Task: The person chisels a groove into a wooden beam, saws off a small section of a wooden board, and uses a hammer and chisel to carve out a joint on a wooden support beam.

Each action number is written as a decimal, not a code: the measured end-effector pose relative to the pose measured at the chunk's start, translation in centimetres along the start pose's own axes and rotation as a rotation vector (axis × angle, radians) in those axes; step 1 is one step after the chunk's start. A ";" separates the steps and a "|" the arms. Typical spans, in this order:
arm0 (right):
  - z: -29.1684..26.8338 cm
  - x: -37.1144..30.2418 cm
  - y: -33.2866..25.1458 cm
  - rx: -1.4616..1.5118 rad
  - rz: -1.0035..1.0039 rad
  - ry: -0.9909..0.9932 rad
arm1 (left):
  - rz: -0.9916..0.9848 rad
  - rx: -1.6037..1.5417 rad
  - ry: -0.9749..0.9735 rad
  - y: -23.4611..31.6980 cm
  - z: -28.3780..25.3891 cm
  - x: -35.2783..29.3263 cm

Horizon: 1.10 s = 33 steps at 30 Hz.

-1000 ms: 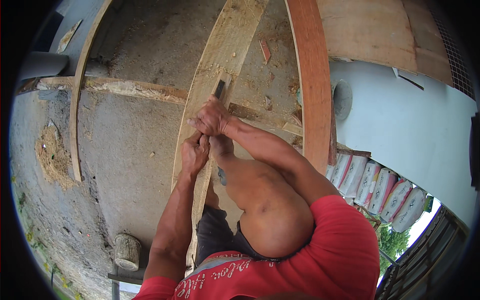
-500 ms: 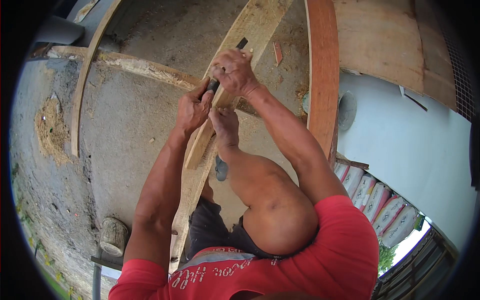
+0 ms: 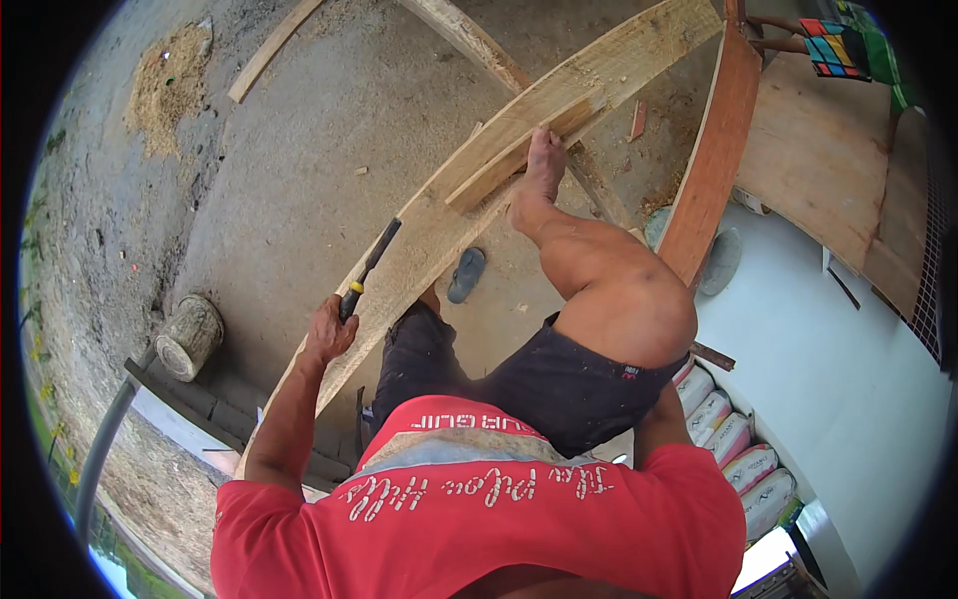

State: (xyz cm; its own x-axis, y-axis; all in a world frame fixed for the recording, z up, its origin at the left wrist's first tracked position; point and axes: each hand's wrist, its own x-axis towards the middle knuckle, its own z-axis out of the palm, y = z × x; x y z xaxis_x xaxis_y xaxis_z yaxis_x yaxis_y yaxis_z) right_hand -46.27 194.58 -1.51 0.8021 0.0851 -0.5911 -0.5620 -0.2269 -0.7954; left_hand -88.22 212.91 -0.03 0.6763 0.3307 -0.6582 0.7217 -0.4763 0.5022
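My left hand is closed round the handle of a chisel, black with a yellow band. Its dark blade points up and away along the edge of a long pale wooden plank. On that plank lies a shorter wood strip, with my bare right foot pressing beside and on it. My right arm goes down behind my raised right thigh, and the hand there is hidden.
A reddish board stands at the right, near a plywood sheet. A beam passes under the plank. A grey slipper, a sawdust pile and a log stump are on the ground. Another person is at upper right.
My hands have come off the wood strip. The left has drawn back toward me with the chisel; the right has let go and dropped behind my leg. The view has swung.
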 end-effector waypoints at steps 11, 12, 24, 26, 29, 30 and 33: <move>-9.6 -6.3 8.6 -0.415 -0.050 0.140 | 0.048 0.218 -0.012 -0.4 7.4 2.6; -16.1 -9.3 11.9 -0.713 -0.038 0.081 | 0.013 0.296 -0.069 0.0 6.8 3.0; -30.8 -23.7 12.7 -1.126 0.147 -0.198 | 0.272 0.289 0.025 14.6 1.7 9.9; -30.1 -22.9 12.9 -1.172 0.054 -0.255 | 0.321 0.315 0.220 15.8 3.4 12.0; -30.2 -23.1 11.7 -1.080 0.075 -0.236 | 0.261 0.305 0.182 18.9 4.3 14.3; -31.0 -23.5 11.9 -1.050 0.064 -0.224 | 0.269 0.306 0.181 19.6 4.8 15.0; -33.4 -23.9 13.2 -1.038 0.111 -0.233 | 0.302 0.330 0.166 19.0 5.8 17.4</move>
State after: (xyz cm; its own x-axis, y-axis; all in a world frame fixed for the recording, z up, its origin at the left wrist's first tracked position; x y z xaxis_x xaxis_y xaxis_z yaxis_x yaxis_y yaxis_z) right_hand -66.09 157.15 6.58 0.6369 0.1713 -0.7517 -0.0947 -0.9502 -0.2968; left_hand -63.61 204.87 -5.22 0.8824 0.2505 -0.3983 0.4220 -0.7957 0.4345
